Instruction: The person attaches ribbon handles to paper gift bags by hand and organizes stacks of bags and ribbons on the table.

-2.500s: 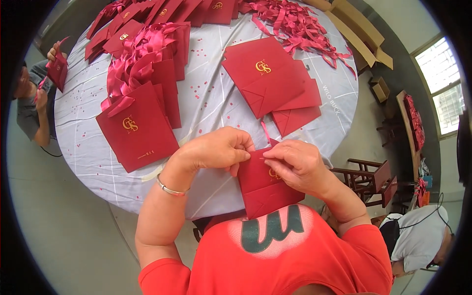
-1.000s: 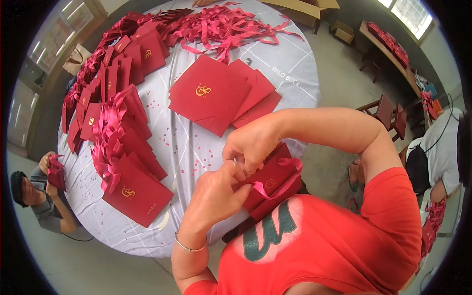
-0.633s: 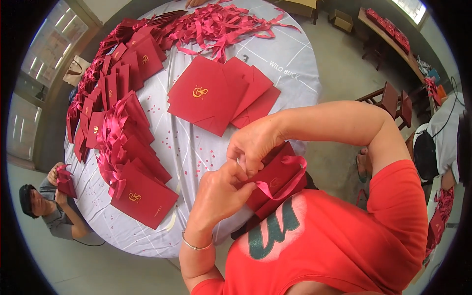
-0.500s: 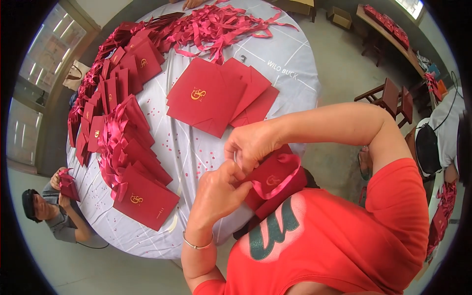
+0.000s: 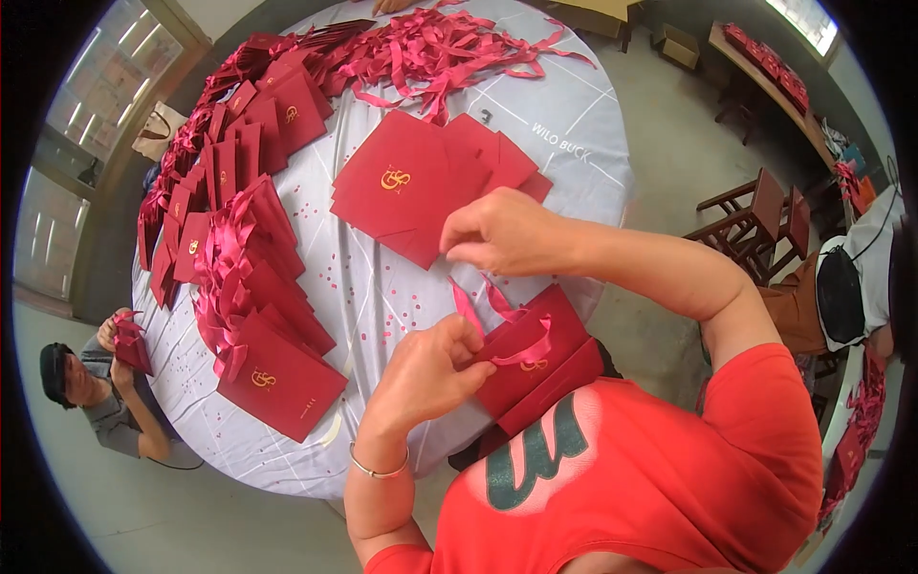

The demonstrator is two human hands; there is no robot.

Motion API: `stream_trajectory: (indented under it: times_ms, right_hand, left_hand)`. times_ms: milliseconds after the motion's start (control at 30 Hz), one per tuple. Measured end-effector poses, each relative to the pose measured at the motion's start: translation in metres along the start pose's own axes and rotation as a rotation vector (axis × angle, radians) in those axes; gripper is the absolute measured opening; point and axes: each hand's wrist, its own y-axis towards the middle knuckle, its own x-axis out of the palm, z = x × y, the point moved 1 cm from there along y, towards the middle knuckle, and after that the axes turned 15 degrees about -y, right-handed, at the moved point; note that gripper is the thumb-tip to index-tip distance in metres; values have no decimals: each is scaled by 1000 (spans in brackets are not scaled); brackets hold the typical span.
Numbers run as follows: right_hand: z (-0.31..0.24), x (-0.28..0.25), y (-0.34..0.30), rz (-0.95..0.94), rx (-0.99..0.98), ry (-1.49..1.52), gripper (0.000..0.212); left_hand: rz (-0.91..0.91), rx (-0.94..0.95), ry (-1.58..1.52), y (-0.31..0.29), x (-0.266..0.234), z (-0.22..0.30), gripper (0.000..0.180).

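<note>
Soft, even daylight; upper-right window (image 5: 808, 21) glares white. Worktop (image 5: 583, 81) bright, shadows faint. Fisheye bends straight lines toward rim; corners black.

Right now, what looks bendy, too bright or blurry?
Head view: the long desk bends near the right rim; head view: the window at upper right glares white; head view: the left hand and red bag look fairly sharp.

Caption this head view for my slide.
Left hand holds a red ribbon-handled bag; right hand hovers near stacked bags.
</note>
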Motion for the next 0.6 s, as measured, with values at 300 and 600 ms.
stream_trajectory:
  times_ms: [300, 600]
  right_hand:
    - [2, 16, -16, -262, 94, -448, 25]
    - [-5, 24, -11, -88, 148, 49, 17]
  left_hand:
    - [-26, 73, 85, 2, 1, -5, 21]
    - [-86, 18, 135, 1, -1, -2, 23]
